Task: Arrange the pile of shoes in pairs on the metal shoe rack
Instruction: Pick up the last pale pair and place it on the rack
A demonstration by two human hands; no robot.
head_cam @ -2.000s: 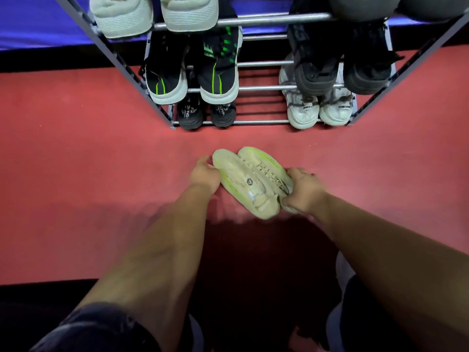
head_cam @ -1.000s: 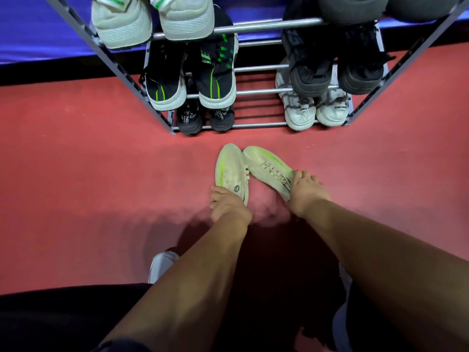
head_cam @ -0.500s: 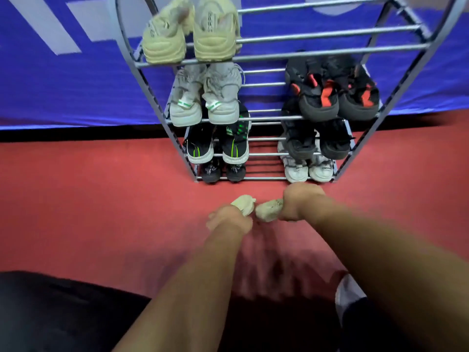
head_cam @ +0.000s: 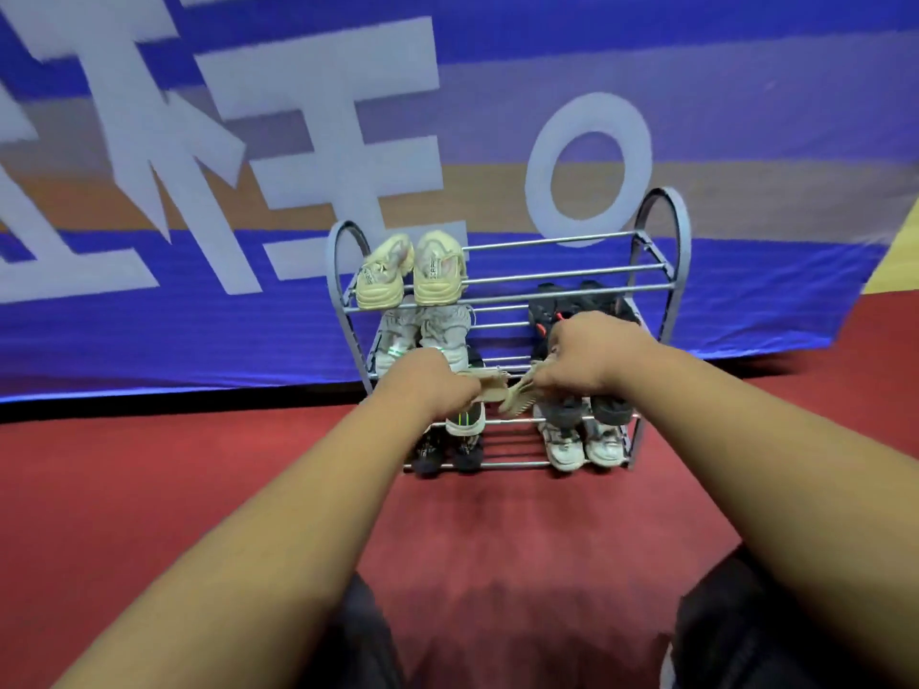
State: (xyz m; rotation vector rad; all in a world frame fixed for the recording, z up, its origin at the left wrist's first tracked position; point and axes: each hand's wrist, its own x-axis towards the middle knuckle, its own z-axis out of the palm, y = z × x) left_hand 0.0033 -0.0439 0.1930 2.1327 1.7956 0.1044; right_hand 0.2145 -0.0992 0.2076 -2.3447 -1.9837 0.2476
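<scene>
Large white characters on the blue banner [head_cam: 248, 141] behind the rack [head_cam: 661, 271] are blurred and cut off, unreadable. In front of the rack, the left hand [head_cam: 427, 385] and right hand [head_cam: 587, 355] each grip one pale shoe [head_cam: 490, 385] [head_cam: 517, 397], mostly hidden by fingers. Seven pairs sit on the rack; the cream pair [head_cam: 413, 276] on its top left shows illegible print.

Both arms stretched forward, left hand [head_cam: 431, 385] and right hand [head_cam: 587, 358] each closed in a grip, mid-frame.
</scene>
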